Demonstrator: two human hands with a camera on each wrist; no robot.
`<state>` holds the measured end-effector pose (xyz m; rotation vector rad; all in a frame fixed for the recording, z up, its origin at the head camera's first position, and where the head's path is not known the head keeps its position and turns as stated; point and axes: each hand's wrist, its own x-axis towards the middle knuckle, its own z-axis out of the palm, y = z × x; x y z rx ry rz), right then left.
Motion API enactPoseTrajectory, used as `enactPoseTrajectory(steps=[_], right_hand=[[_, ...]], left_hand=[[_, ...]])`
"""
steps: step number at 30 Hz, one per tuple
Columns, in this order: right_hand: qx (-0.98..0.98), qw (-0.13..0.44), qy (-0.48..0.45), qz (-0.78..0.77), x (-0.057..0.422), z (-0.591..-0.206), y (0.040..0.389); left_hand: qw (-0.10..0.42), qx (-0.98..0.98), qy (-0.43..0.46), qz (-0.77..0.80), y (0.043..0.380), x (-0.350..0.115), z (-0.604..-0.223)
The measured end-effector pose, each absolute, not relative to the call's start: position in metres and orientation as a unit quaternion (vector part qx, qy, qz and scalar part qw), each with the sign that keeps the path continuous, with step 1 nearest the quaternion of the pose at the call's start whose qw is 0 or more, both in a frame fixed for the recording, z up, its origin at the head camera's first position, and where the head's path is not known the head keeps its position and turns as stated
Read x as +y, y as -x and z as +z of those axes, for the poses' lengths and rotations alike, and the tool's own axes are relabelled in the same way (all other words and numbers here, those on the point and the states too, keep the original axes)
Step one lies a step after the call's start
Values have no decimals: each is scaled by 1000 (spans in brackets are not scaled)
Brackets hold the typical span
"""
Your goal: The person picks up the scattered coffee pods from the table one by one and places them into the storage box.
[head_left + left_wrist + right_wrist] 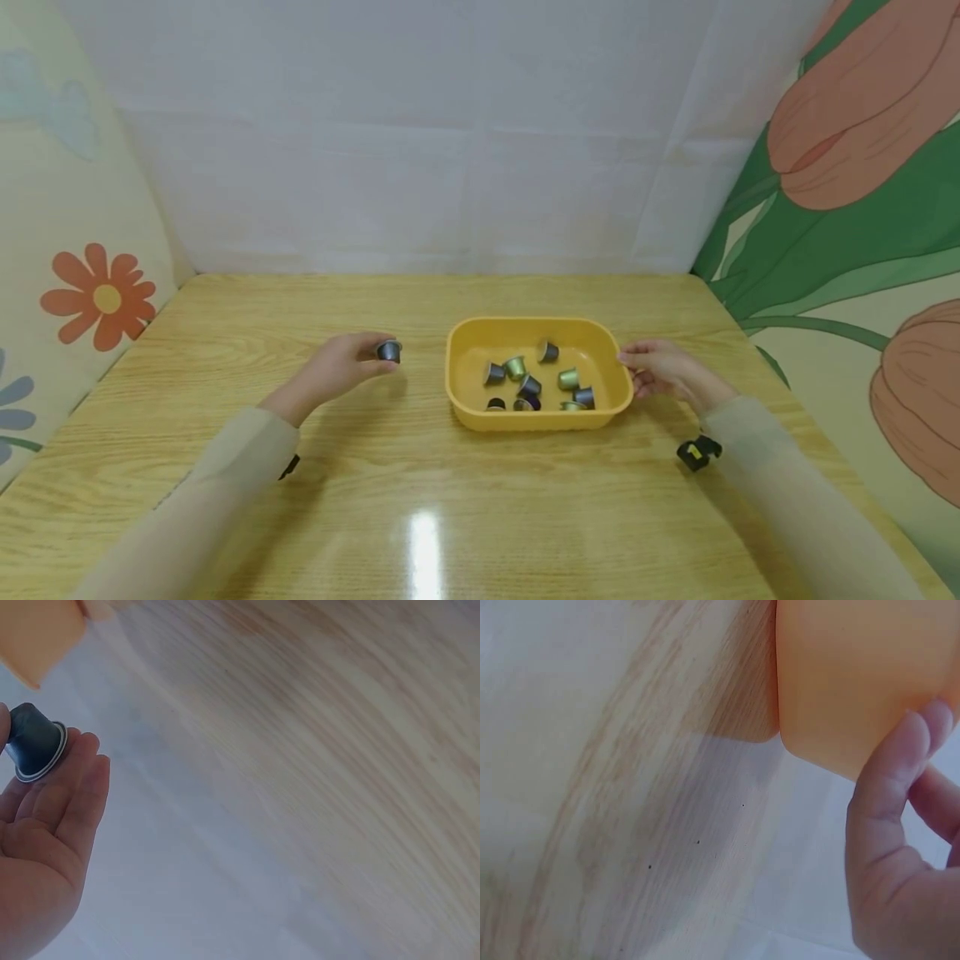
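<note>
Between the thumb and fingers of my left hand (341, 367) is a dark blue-grey coffee capsule (389, 351), held just above the table, left of a yellow plastic basket (540, 421). The left wrist view shows the same coffee capsule (36, 742) with its silvery rim against the fingers. My right hand (667, 371) grips the basket's right end at the rim. Seen from the right wrist, its thumb and fingertips meet at the basket's wall (847, 682). Several capsules lie inside the basket, some dark, like this capsule (549, 352), and some green, like this one (568, 379).
The basket stands on a wood-grain table (495, 500). A white sheet (405, 167) hangs behind the table, and flower-printed panels (840, 250) flank it. A black wrist device (697, 452) sits beneath the right sleeve.
</note>
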<state>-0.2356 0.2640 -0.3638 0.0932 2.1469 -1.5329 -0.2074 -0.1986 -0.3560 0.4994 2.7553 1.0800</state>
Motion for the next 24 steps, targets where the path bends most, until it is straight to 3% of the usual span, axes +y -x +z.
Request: enactPoseTrajectory(steps=[24], right_hand=[[784, 251, -33, -567, 263, -364, 236]], left_hand=[[61, 893, -200, 398, 215, -155, -349]])
